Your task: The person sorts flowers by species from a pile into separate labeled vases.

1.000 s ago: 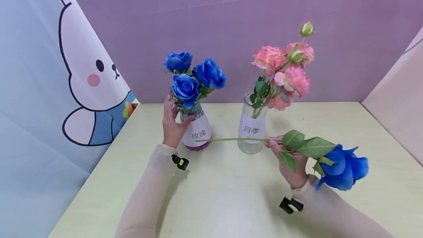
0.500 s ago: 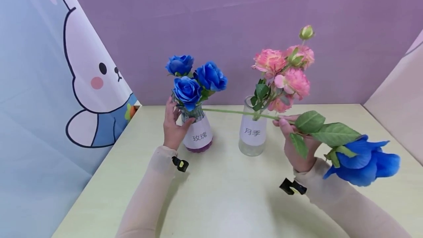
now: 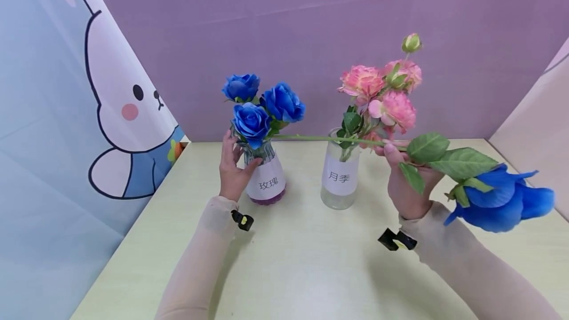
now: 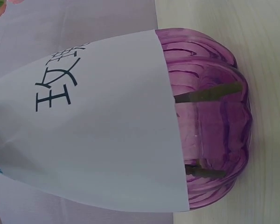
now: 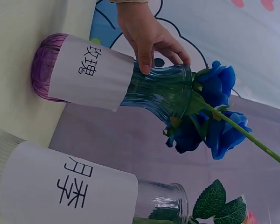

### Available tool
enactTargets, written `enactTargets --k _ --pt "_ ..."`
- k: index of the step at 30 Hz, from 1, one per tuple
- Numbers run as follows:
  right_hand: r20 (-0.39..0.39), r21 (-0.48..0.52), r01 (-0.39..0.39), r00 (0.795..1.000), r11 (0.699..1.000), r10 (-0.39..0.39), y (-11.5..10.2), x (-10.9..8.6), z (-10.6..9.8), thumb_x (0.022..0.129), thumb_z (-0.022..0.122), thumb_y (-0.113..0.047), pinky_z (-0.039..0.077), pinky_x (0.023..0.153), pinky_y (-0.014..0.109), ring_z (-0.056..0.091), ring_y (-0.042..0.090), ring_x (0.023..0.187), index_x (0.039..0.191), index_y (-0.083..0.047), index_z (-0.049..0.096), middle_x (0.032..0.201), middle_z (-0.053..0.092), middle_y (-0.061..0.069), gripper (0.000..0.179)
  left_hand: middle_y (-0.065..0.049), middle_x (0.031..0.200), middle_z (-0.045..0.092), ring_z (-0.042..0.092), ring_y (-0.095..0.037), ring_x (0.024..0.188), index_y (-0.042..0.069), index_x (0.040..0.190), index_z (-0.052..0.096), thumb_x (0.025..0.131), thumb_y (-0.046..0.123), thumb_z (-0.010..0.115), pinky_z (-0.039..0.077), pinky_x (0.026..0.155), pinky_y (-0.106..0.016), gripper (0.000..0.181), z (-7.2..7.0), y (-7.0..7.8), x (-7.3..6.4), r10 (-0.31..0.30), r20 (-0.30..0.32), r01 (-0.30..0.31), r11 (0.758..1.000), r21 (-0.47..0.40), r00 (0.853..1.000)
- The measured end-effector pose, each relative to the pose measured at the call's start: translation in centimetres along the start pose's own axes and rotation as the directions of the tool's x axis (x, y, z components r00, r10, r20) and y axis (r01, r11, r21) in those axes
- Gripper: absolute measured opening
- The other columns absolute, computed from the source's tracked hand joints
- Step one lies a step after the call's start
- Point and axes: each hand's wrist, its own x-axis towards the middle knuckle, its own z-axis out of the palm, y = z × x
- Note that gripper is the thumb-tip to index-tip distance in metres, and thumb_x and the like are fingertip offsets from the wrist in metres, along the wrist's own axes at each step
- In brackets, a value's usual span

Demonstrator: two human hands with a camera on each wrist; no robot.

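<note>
My left hand point(image 3: 235, 174) grips the neck of a ribbed glass vase point(image 3: 268, 197), blue at the top and purple at the base, with a white paper label. Several blue roses point(image 3: 251, 120) stand in it. In the left wrist view, stem ends point(image 4: 210, 93) show through the purple base. My right hand point(image 3: 409, 189) pinches the green stem of another blue rose point(image 3: 495, 201), held nearly level with its bloom at the right. That stem point(image 5: 259, 143) reaches left to the vase's mouth; its tip is hidden among leaves and blooms, so I cannot tell whether it is inside.
A clear glass vase point(image 3: 338, 201) with a white label and pink flowers point(image 3: 393, 110) stands between the hands, behind the level stem. A purple backdrop point(image 3: 311, 23) rises behind the pale table point(image 3: 302, 270). A cartoon-printed cloth point(image 3: 49, 162) hangs at the left.
My right hand has risen and shifted right with the blue rose, lifting the stem's tip from the vase's label to its mouth. The left hand keeps its grip on the vase.
</note>
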Motion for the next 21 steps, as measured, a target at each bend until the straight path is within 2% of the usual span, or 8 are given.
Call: enactTargets --k 5,8,11,13,14,17,20,21 --pt "-0.003 0.000 -0.056 0.998 0.998 0.056 0.6 0.7 0.3 0.072 0.056 0.026 0.060 0.063 0.037 0.069 0.029 0.062 0.084 0.020 0.050 0.070 0.066 0.023 0.015 -0.014 0.155 0.022 0.042 -0.040 0.130 0.004 0.134 0.036 0.081 -0.001 0.074 0.039 0.106 -0.044 0.065 0.0 0.0 0.1 -0.007 -0.001 0.007 1.000 0.001 1.000" --pt "0.013 -0.130 -0.093 0.995 0.987 0.096 1.1 1.6 0.8 0.074 0.061 0.022 0.059 0.060 0.036 0.069 0.027 0.063 0.087 0.020 0.053 0.072 0.067 0.022 0.015 -0.014 0.155 0.022 0.043 -0.041 0.129 0.004 0.133 0.036 0.080 -0.002 0.074 0.039 0.106 -0.044 0.065 0.0 0.0 0.2 -0.001 -0.010 0.001 1.000 0.010 1.000" --pt "0.047 -0.285 -0.129 0.988 0.950 0.149 1.4 2.8 1.6 0.075 0.064 0.019 0.059 0.060 0.031 0.068 0.022 0.064 0.088 0.017 0.057 0.072 0.066 0.017 0.015 -0.015 0.154 0.022 0.043 -0.041 0.129 0.004 0.133 0.036 0.080 -0.003 0.074 0.040 0.105 -0.044 0.065 0.0 -0.1 0.3 0.014 -0.011 -0.014 1.000 0.003 1.000" --pt "0.093 -0.408 -0.134 0.978 0.903 0.187 1.4 3.8 2.1 0.076 0.066 0.016 0.058 0.056 0.028 0.067 0.019 0.063 0.090 0.013 0.058 0.074 0.067 0.016 0.017 -0.015 0.154 0.022 0.043 -0.040 0.130 0.003 0.133 0.036 0.080 -0.002 0.074 0.039 0.106 -0.043 0.066 0.1 -0.2 0.3 0.019 -0.005 -0.019 1.000 -0.007 1.000" --pt "0.118 -0.481 -0.131 0.970 0.867 0.212 1.4 4.2 2.4 0.076 0.065 0.016 0.057 0.055 0.027 0.067 0.017 0.062 0.092 0.011 0.059 0.074 0.067 0.013 0.017 -0.015 0.154 0.022 0.043 -0.039 0.130 0.003 0.134 0.036 0.080 -0.002 0.074 0.039 0.106 -0.043 0.066 0.2 -0.1 0.4 0.019 -0.002 -0.019 1.000 -0.013 1.000" --pt "0.186 -0.672 -0.094 0.939 0.734 0.290 1.3 5.9 3.4 0.077 0.068 0.014 0.057 0.058 0.024 0.067 0.011 0.064 0.087 0.006 0.059 0.072 0.067 0.003 0.015 -0.014 0.155 0.021 0.042 -0.039 0.130 0.003 0.134 0.035 0.080 -0.001 0.074 0.039 0.107 -0.042 0.066 0.3 -0.1 0.4 0.008 0.007 -0.008 1.000 -0.023 1.000" --pt "0.208 -0.812 -0.063 0.897 0.580 0.389 1.2 7.7 4.7 0.078 0.072 0.008 0.056 0.062 0.020 0.066 0.008 0.064 0.078 0.001 0.055 0.067 0.061 -0.002 0.018 -0.012 0.156 0.021 0.043 -0.039 0.130 0.004 0.134 0.036 0.080 0.000 0.075 0.039 0.106 -0.042 0.066 0.4 0.0 0.2 -0.011 0.005 0.011 1.000 -0.020 1.000" --pt "0.196 -0.820 -0.097 0.878 0.564 0.437 1.1 8.3 5.1 0.078 0.072 0.008 0.056 0.064 0.020 0.066 0.009 0.065 0.078 0.000 0.054 0.068 0.059 0.000 0.020 -0.011 0.156 0.020 0.044 -0.039 0.129 0.005 0.134 0.036 0.080 0.001 0.075 0.039 0.106 -0.043 0.066 0.3 0.0 0.2 -0.021 0.004 0.021 1.000 -0.018 1.000"
